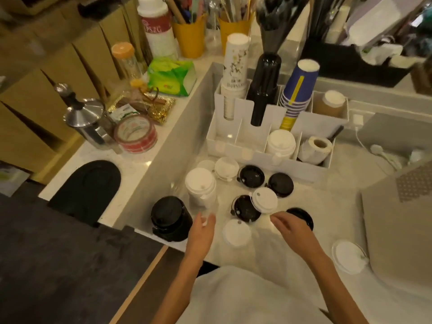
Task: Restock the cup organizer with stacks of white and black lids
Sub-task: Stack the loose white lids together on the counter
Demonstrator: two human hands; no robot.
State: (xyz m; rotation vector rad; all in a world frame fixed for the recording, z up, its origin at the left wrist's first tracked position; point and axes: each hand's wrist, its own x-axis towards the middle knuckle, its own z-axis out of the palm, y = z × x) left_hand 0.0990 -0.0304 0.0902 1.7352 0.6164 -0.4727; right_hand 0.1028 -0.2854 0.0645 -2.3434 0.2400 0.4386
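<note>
A white cup organizer (pixel 254 157) stands at the back of the counter with cup stacks in its rear slots and a stack of white lids (pixel 280 142) in a front slot. Before it lie a tall white lid stack (pixel 201 187), a tall black lid stack (pixel 169 217), loose black lids (pixel 251 176) and loose white lids (pixel 265 199). My left hand (pixel 202 226) hovers with relaxed fingers just below the tall white stack, holding nothing. My right hand (pixel 288 226) reaches with loose fingers toward the white lid in the middle, partly covering a black lid (pixel 302 215).
A steel pot (pixel 86 120) and tape roll (pixel 135 134) sit on the left ledge. A label roll (pixel 315 149) fills the organizer's right front slot. A grey laptop-like device (pixel 402 230) lies at the right, with one white lid (pixel 348 256) beside it.
</note>
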